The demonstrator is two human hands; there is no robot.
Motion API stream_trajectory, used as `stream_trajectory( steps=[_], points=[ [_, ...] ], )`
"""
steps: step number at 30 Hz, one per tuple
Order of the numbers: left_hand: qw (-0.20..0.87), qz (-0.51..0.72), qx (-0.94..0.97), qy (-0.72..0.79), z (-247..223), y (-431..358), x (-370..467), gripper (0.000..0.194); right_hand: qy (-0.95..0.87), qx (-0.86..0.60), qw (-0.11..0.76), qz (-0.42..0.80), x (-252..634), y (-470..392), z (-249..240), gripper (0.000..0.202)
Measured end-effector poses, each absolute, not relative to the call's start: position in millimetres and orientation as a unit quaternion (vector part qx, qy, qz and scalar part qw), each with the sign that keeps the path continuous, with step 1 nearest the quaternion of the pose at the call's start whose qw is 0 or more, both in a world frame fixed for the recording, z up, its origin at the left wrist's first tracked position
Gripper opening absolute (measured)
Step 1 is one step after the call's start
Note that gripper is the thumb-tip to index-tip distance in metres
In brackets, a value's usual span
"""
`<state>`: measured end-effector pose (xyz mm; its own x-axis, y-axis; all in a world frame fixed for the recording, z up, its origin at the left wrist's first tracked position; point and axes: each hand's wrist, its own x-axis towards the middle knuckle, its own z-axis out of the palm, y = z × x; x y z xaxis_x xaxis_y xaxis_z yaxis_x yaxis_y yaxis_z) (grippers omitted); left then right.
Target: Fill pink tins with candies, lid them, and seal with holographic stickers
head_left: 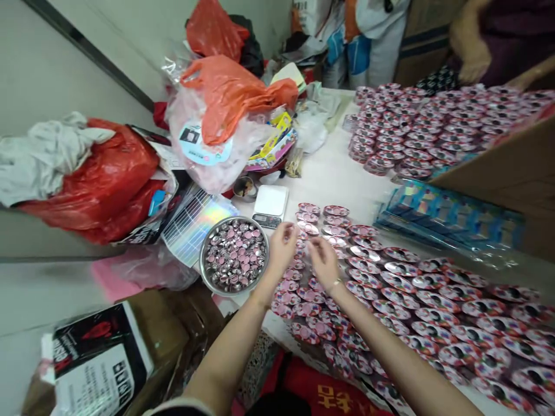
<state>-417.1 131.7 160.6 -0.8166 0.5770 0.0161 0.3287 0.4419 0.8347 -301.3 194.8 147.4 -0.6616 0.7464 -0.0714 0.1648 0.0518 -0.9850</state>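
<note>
Many oval packs with red, pink and white print (439,318) cover the table in rows, some with round pink pieces on them. My left hand (284,244) is over the left rows, just right of the steel bowl, its fingers bent together; what they hold, if anything, is too small to tell. Close to its right, my right hand (323,259) has its fingers curled and pinched, with the fingertips blurred. The steel bowl (203,254) holds many small round silver and pink pieces. Behind my left hand stands a small white scale (271,202).
Blue packs in clear plastic (455,216) lie at the right beside a cardboard box (507,185). Plastic bags (234,92) pile up at the back left. Shiny sheets (193,225) lie left of the bowl. Another person's hand (474,60) is at the back right, behind stacked packs (390,130).
</note>
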Motion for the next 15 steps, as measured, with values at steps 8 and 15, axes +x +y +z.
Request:
stream_trajectory(
  steps=[8,15],
  points=[
    [0.057,0.456,-0.043,0.887,135.9,-122.9,-428.6,0.023,-0.936,-0.048,-0.113,0.329,-473.6,61.8,112.6,0.070],
    [0.150,0.477,-0.076,0.862,106.8,-142.4,-371.8,0.035,-0.936,0.001,-0.163,0.313,-492.1,36.0,65.6,0.039]
  ],
)
